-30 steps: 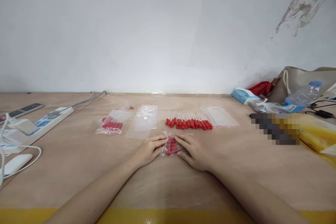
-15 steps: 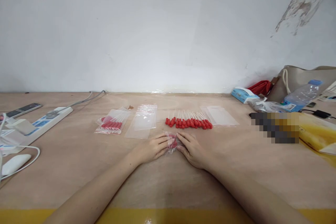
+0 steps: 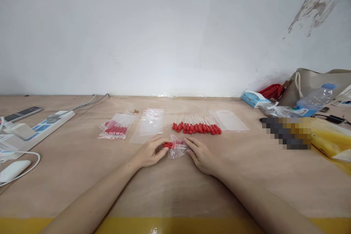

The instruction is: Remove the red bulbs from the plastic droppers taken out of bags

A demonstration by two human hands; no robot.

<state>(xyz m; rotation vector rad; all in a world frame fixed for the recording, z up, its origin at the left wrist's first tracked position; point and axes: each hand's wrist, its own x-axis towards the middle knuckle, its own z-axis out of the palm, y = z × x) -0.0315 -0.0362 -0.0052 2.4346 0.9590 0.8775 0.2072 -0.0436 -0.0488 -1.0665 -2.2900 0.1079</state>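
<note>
Near the middle of the table, a small clear plastic bag [image 3: 177,150] lies between my two hands, with some red showing through its upper part. My left hand [image 3: 150,152] pinches a few red heads [image 3: 167,145] at the bag's left side; whether they are partly inside it I cannot tell. From the right, my right hand [image 3: 201,156] grips the bag's edge between thumb and fingers. Just beyond lies a row of red-headed white sticks [image 3: 196,128], heads toward me. To their left are flat clear bags [image 3: 151,124] and a filled bag of red-headed sticks [image 3: 116,128].
More flat bags [image 3: 231,121] lie right of the stick row. At the left are a power strip [image 3: 52,124] with cables, a white mouse-like object [image 3: 15,171] and a phone-like device [image 3: 23,114]. A tissue pack [image 3: 255,99], bottle [image 3: 315,98] and yellow package [image 3: 330,137] are at the right.
My left hand has drawn back a little to the left, and red heads now show at its fingertips. The bag lies more spread out; my right hand has stayed at its edge.
</note>
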